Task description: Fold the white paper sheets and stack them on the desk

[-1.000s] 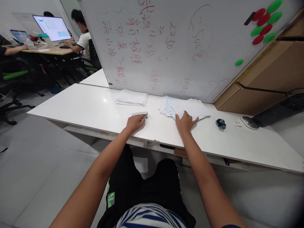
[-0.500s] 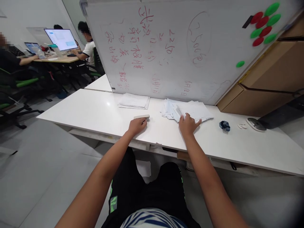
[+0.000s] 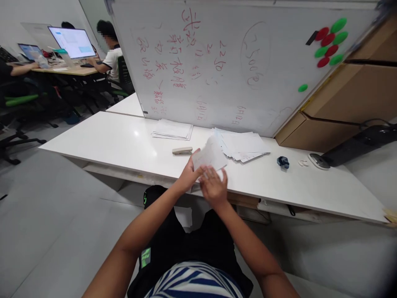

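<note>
My left hand grips the left edge of some white paper, held tilted above the table's front part. At the paper's lower edge is my right hand, its fingers closed against the paper near my left thumb; slight blur hides the exact grip. How many sheets are held cannot be told. A beige stapler lies just left of the paper, with neither hand on it. Behind the paper, to the right, a fanned pile of papers lies on the white table. A neater paper stack sits further left.
A whiteboard with writing and magnets stands along the table's back. Cardboard boxes are at the right. A dark blue item, a small white piece and a mouse lie on the right side. People sit at a far desk.
My left hand has left the stapler and now grips paper. My right hand has moved left from the right pile with paper. The view has shifted slightly.
</note>
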Available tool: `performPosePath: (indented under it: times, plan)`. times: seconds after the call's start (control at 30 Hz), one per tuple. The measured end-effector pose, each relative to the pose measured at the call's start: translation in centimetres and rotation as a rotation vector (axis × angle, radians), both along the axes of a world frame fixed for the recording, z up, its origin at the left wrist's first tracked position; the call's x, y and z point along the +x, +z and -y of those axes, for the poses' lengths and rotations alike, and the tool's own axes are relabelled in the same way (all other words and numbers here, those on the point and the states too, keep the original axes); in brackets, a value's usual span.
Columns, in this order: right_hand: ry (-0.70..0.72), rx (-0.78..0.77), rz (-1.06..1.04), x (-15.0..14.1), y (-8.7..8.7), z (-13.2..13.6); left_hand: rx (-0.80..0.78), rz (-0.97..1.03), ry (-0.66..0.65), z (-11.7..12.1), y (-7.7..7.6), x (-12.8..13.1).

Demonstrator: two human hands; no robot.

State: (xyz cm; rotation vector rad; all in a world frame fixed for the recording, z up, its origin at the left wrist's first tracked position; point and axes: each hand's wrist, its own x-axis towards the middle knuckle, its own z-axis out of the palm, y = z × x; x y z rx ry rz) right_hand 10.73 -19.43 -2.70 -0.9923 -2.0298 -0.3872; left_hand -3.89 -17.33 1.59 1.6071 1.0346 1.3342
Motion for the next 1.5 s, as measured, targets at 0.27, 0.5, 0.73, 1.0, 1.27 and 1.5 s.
performPosePath:
  times: [0.27,0.5,0.73,1.0,1.27,1.5]
  plan:
    - [-0.143,-0.127,-0.460,2.5,-1.6,0.4,0.124,-0.216,0.008,2.6,2.7,-1.3]
    - [0.175,-0.775,-0.885,7.5,1.0,-2.9,0.102,-0.224,0.029,-0.3,1.6,-3.0]
    - [-0.057,-0.773,-0.746,7.0,1.0,-0.9,-0.037,-0.278,0.166,-0.9,-0.9,-3.0]
    - [0.037,-0.999,-0.725,8.2,0.2,1.0,-0.445,0.039,0.057,-1.6,-0.1,-3.8]
    - [0.274,-1.364,-1.067,7.7,-2.4,6.6,-0.052,-0.365,0.316,-0.3,-1.1,-1.4]
    - [0.145,-1.252,-1.248,6.0,-5.0,7.3,0.230,-0.985,-0.278,4.9,-1.1,2.8]
